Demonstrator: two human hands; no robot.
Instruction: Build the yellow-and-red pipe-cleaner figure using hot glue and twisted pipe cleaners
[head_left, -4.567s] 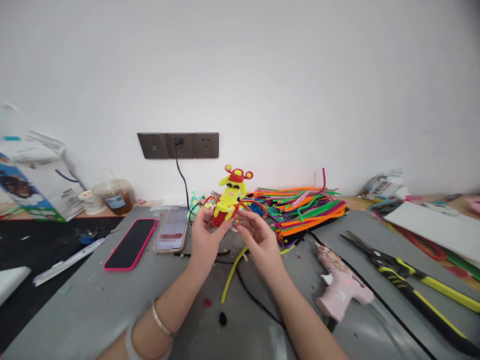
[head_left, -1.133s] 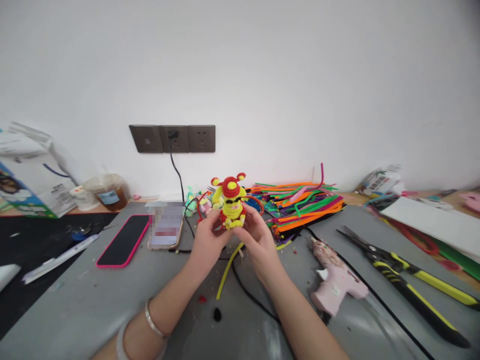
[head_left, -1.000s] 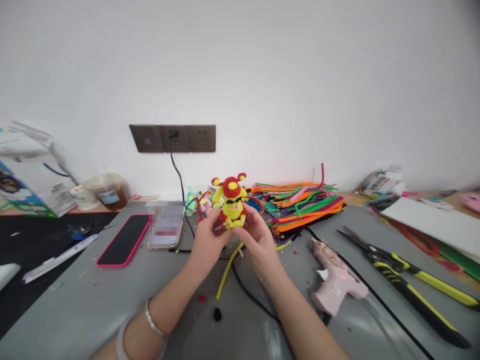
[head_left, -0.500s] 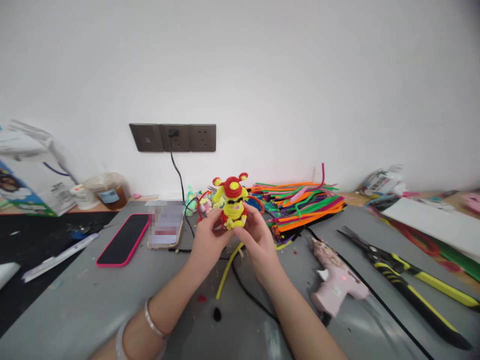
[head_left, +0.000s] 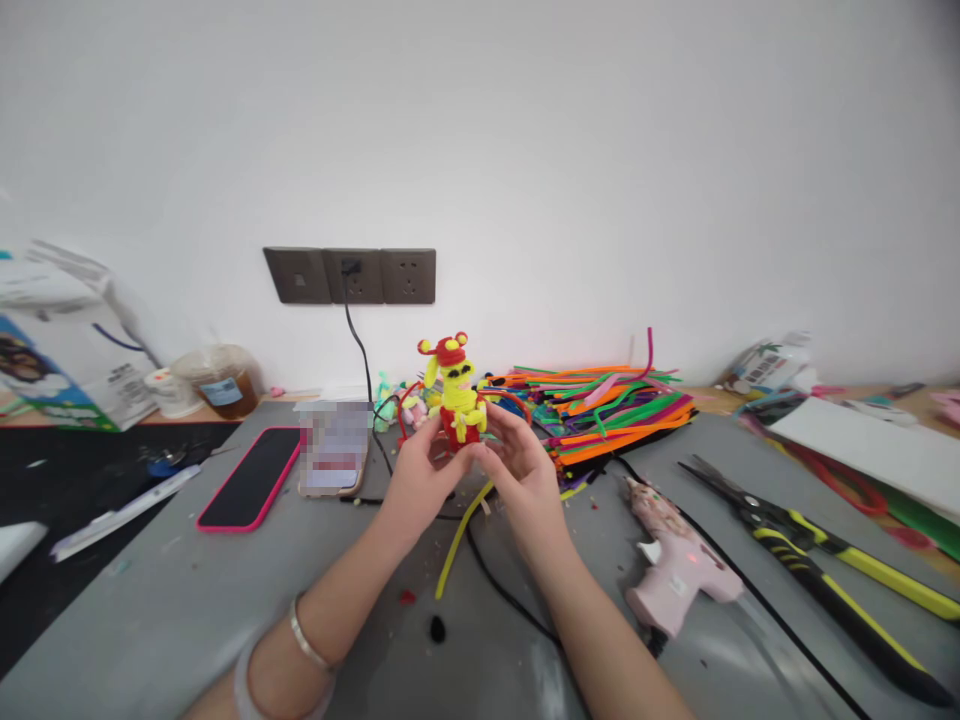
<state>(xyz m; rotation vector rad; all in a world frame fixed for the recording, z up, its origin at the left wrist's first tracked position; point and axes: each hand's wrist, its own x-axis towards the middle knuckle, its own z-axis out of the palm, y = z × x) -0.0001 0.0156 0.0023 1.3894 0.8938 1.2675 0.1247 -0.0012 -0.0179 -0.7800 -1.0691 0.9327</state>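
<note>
A small red and yellow fuzzy figure (head_left: pixel 460 392) with a red hat and dark eyes is held upright above the grey table. My left hand (head_left: pixel 420 475) grips its lower left side, and my right hand (head_left: pixel 519 465) grips its lower right side, the thumbs meeting in front of its red base. Below the hands a yellow pipe cleaner (head_left: pixel 454 548) lies on the table beside a black cable. A black oval piece (head_left: pixel 437 629) and a small red bit (head_left: pixel 407 597) lie nearer to me.
Behind are bundled colourful pipe cleaners (head_left: pixel 626 420). On the right lie a pink glue gun (head_left: pixel 679 565) and long-nosed pliers (head_left: pixel 814 560). Left are a pink-edged phone (head_left: pixel 253 478), another phone (head_left: pixel 337 447) and a drink cup (head_left: pixel 221 382). Wall sockets (head_left: pixel 350 276) hold a plug.
The figure has tilted from leaning forward to more upright and turned slightly, showing more of its face and red lower body. Both hands still hold it.
</note>
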